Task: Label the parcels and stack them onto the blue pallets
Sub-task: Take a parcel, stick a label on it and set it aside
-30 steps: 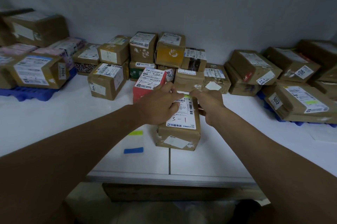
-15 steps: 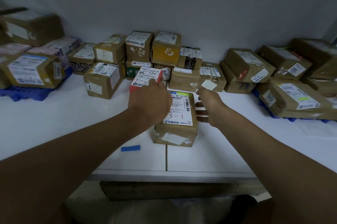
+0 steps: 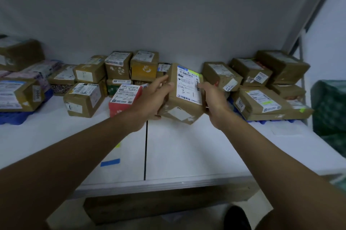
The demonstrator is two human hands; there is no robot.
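The white bench (image 3: 187,147) is seen carrying parcels along the wall, with a blue pallet (image 3: 13,118) at the left and another blue pallet (image 3: 271,121) under the right-hand stack (image 3: 262,102). The parcel (image 3: 184,95) is held lifted clear of the bench, tilted, its long axis running away from the viewer. It is clamped between the left hand (image 3: 155,97) and the right hand (image 3: 213,98), each grip curled round a side. The right pallet is judged nearer. "3-1" is handwritten on its label; "200" and "3001" are read on others.
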